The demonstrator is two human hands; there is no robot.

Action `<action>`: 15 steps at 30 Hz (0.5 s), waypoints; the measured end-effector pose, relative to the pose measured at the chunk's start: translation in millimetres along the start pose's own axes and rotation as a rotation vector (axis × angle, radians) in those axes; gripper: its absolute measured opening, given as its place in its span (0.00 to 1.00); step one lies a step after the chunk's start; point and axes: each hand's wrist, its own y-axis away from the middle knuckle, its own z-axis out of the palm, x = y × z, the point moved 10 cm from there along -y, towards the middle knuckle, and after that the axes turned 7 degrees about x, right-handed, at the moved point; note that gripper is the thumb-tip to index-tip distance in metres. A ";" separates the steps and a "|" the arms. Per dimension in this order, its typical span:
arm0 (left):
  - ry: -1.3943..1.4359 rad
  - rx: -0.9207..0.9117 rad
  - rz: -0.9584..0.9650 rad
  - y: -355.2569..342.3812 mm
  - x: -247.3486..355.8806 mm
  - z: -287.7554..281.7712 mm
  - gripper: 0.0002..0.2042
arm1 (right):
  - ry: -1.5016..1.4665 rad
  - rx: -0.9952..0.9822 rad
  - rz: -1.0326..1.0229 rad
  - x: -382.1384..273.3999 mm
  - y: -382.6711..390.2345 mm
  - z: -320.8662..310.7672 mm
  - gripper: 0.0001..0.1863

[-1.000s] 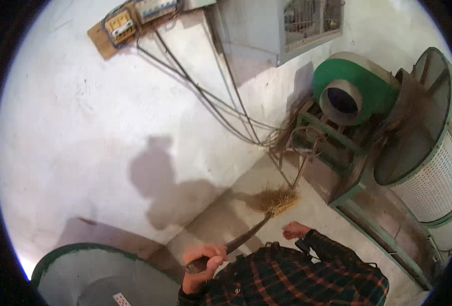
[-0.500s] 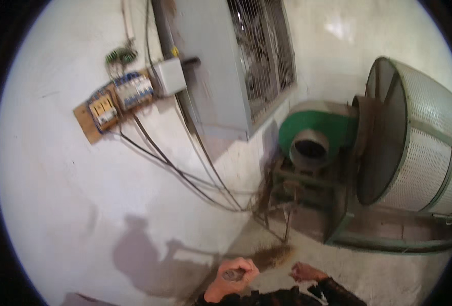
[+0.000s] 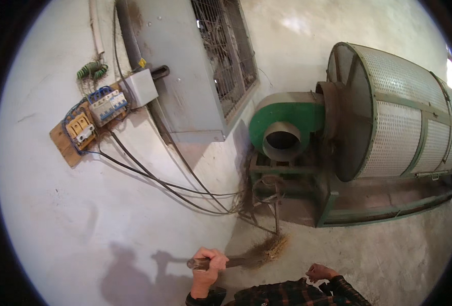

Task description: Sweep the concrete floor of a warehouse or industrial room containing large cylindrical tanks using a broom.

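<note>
My left hand [image 3: 209,266] is closed round the wooden handle of a broom [image 3: 276,248]. The handle's blunt end sticks out to the left of the fist. From there the shaft runs right to the straw bristles, which are low over the floor by a small metal stand; whether they touch it I cannot tell. My right hand [image 3: 320,273] is off to the right, apart from the broom, with its fingers curled in and nothing visible in them.
A perforated metal drum [image 3: 397,127] with a green blower [image 3: 287,120] rests on a green frame [image 3: 328,209] at right. Black cables hang along the left wall, below a breaker board [image 3: 93,117] and beside a grey cabinet [image 3: 177,76]. A metal stand [image 3: 274,204] is near the bristles.
My left hand with the broom has shifted left, and the handle now lies sideways across the view. The right hand appears slightly further right. The whole scene has slid left.
</note>
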 end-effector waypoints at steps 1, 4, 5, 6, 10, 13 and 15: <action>-0.004 -0.004 0.023 2.5 0.2 -1.7 0.09 | 0.027 0.033 -0.009 5.0 0.3 -3.6 0.20; -0.022 0.012 0.013 8.2 1.8 -1.6 0.08 | 0.023 0.076 -0.013 2.6 8.3 -16.6 0.20; -0.032 0.014 0.016 10.2 1.8 0.2 0.08 | 0.028 0.072 -0.017 5.6 8.6 -19.0 0.20; -0.028 0.013 0.008 10.5 -0.2 2.6 0.08 | 0.034 0.067 -0.022 7.3 7.0 -22.2 0.20; 0.015 -0.015 0.014 14.8 -12.6 18.0 0.08 | 0.224 0.007 -0.052 -0.7 -17.8 -30.1 0.18; 0.004 -0.038 -0.022 20.7 -31.9 28.0 0.08 | 0.166 0.025 -0.133 -40.9 -17.1 -31.3 0.21; 0.017 -0.065 -0.050 22.3 -32.1 42.3 0.08 | 0.181 -0.015 -0.168 -61.8 -20.4 -22.7 0.23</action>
